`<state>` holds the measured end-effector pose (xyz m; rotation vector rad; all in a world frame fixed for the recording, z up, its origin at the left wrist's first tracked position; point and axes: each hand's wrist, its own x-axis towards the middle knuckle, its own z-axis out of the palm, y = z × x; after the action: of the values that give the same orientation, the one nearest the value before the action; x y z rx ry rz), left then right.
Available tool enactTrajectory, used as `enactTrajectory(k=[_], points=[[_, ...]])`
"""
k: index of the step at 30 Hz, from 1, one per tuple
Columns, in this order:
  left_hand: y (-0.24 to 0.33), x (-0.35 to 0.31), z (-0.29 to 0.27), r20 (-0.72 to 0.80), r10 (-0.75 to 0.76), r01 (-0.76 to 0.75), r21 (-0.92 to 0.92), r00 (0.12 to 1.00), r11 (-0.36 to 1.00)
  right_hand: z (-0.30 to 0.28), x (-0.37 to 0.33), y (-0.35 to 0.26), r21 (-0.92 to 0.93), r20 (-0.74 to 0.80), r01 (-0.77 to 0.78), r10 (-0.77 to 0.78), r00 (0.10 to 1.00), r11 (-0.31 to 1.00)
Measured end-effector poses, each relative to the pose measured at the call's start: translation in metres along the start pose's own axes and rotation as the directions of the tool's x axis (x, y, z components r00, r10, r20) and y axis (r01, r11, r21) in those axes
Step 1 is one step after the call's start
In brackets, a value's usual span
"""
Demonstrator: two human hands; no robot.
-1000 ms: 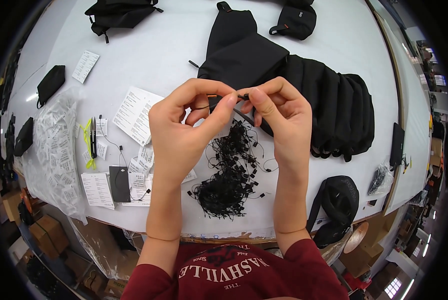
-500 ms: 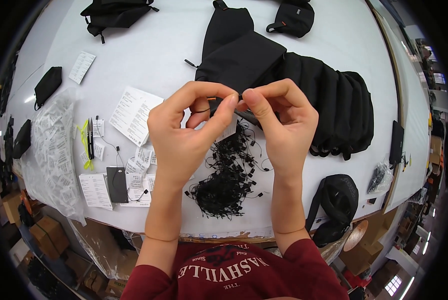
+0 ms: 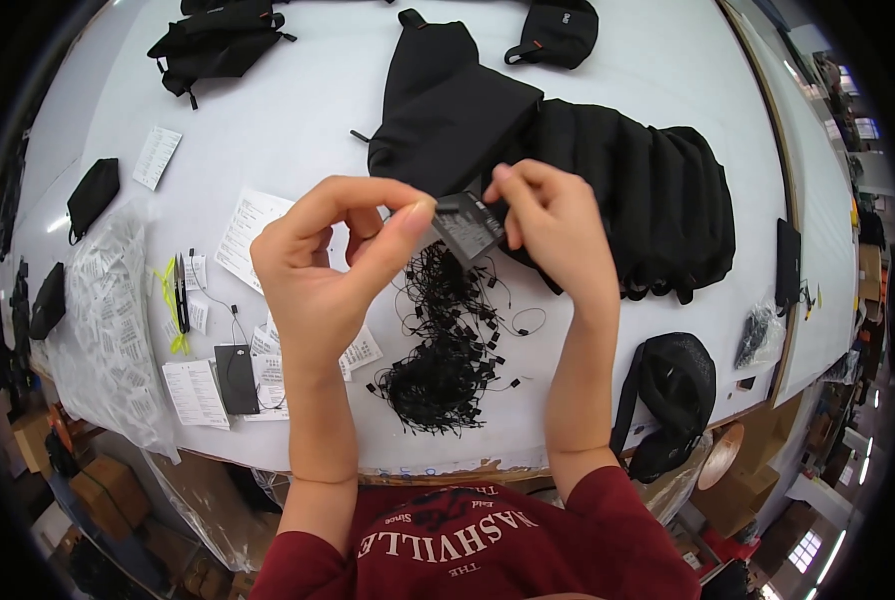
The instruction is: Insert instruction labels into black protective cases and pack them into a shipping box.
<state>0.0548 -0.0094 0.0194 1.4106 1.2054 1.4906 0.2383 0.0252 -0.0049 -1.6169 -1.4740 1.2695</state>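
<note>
My left hand [image 3: 343, 250] pinches the corner of a dark hang tag [image 3: 471, 230] between thumb and forefinger. The tag is tilted, with pale print on it. At the tag's right edge, my right hand [image 3: 558, 225] has its fingers curled in; whatever they grip is too small or hidden to make out. Below both hands lies a heap of black tag strings [image 3: 433, 370] with small plastic ends. Just beyond the tag is a flat black sling bag [image 3: 453, 110], leaning against a row of stacked black bags [image 3: 648, 190].
To the left are printed white sheets [image 3: 196, 392], black snips [image 3: 181, 290] with a yellow-green tie, a dark tag [image 3: 236, 380] and a clear plastic bag of labels [image 3: 113, 320]. A black mesh item [image 3: 668, 400] lies at the table's right front edge. More black bags [image 3: 218, 45] sit at the back.
My hands, pinched together before, have moved apart, the left one leftward. The right hand has turned. The dark tag now shows between them, and the view has shifted slightly.
</note>
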Motion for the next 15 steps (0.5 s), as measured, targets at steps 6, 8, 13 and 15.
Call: enactTrajectory(k=[6, 8, 13, 15], points=[[0.013, -0.003, -0.005, 0.291, 0.034, -0.031, -0.016, 0.956, 0.999, 0.014, 0.008, 0.004, 0.007, -0.031, -0.080, 0.080, 0.996, 0.997], [0.016, 0.002, -0.004, 0.370, 0.114, -0.122, -0.003, 0.922, 0.993, 0.016, 0.008, 0.006, -0.024, -0.067, -0.008, 0.006, 0.998, 1.000], [0.005, 0.008, -0.005, 0.400, 0.280, -0.431, 0.361, 0.872, 0.827, 0.010, -0.007, -0.007, -0.067, -0.075, 0.298, -0.303, 0.950, 0.952], [-0.003, 0.008, 0.004, 0.483, 0.216, -0.478, 0.526, 0.849, 0.703, -0.006, -0.019, -0.013, -0.068, 0.055, 0.375, -0.371, 0.927, 0.925]])
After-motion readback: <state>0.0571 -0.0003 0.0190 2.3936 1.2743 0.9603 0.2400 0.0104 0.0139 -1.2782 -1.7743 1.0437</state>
